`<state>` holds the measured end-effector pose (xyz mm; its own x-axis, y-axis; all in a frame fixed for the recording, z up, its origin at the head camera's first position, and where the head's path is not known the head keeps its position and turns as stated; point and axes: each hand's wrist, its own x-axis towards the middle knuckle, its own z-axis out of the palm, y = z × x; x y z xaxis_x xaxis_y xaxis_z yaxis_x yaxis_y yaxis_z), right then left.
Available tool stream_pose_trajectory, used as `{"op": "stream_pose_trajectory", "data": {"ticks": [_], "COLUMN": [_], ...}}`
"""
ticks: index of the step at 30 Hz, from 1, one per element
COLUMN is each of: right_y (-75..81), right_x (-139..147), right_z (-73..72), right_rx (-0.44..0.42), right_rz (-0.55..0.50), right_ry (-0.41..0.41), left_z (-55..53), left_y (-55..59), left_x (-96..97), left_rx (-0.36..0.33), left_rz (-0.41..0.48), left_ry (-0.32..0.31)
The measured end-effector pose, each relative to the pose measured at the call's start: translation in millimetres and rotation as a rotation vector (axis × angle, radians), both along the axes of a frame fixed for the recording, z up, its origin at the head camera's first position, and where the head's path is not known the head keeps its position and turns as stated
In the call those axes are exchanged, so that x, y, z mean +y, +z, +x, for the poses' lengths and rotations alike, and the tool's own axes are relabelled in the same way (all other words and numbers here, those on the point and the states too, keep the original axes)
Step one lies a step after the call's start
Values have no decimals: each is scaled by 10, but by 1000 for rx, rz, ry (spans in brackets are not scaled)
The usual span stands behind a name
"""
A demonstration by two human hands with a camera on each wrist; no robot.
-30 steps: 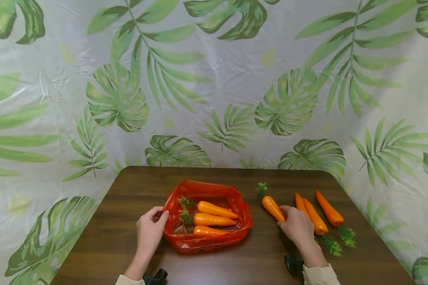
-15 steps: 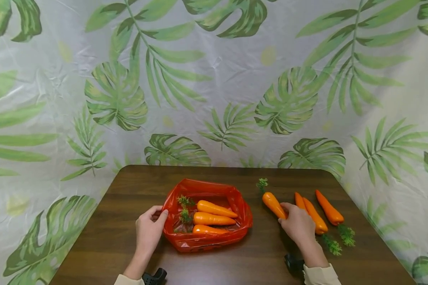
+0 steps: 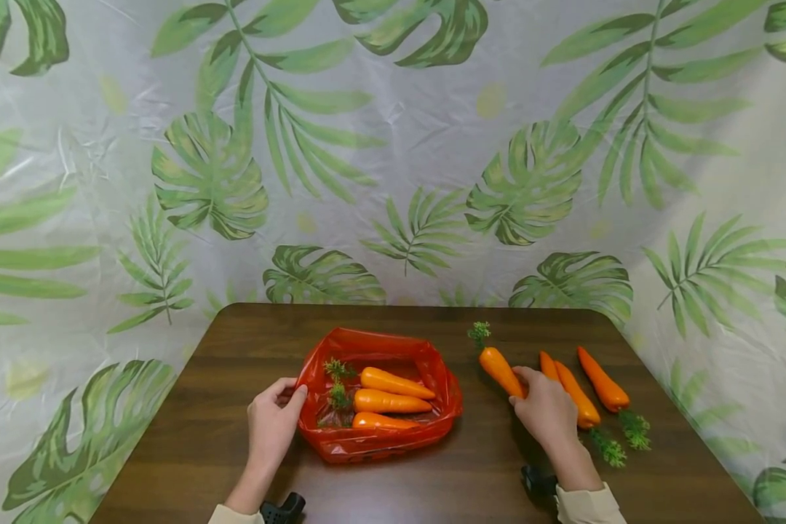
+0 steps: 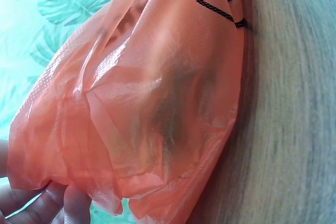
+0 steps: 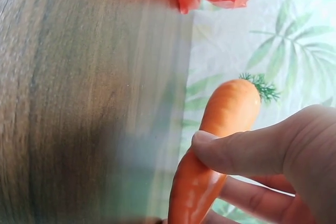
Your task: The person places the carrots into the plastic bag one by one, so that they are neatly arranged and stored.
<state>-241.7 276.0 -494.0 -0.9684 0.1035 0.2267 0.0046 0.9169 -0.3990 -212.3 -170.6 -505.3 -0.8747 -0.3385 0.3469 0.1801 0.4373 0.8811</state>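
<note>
My left hand [image 3: 271,418] pinches the left rim of a red plastic bag [image 3: 380,451], whose mouth gapes upward. Inside it lie three orange carrots [image 3: 393,402] with green tops toward the left. In the left wrist view the bag [image 4: 157,87] fills most of the picture, the fingertips [image 4: 77,203] at its edge. To the bag's right, my right hand [image 3: 546,407] grips another carrot [image 3: 498,367] near its narrow end, leafy top pointing away from me. The right wrist view has the thumb [image 5: 210,148] pressed across this carrot [image 5: 228,111].
Three more carrots [image 3: 602,378] lie at the right of the brown wooden table [image 3: 419,495], green tops toward me. A leaf-patterned sheet [image 3: 393,145] hangs behind the table. A black wrist device [image 3: 284,508] sits below the left hand.
The carrot in my right hand has risen slightly, its leafy end moving up and away. My left hand keeps its pinch on the bag's rim.
</note>
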Motion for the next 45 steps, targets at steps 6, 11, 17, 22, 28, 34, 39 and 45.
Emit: {"op": "stream_pose_trajectory", "data": {"ticks": [6,11,17,22,28,34,39,45], "right_y": [24,72,179,249,304,381,430,485], "right_x": [-31,-71,-162,-228,-269,-340,-413,-507], "right_z": [-7,-22,-19,-37,-55,-82,-107,-132], "right_rx": [24,56,72,97,87,89,89,87], "right_rz": [-5,-26,-36,-29,-27,-15,-18,-18], "right_ry": [11,25,59,92,114,141,176,209], "left_z": [-5,-29,-11,-13,-22,-8,-1,4], "left_y": [19,28,4,-9,-14,-1,11,-3], "left_x": [-33,-50,-51,-42,-20,-10,-7,-3], "left_rx": [-13,-13,-16,-4,21,7,-3,4], "left_rz": [-3,-9,2,4,8,24,41,47], "left_ry": [2,2,-1,6,8,-1,-18,-2]}}
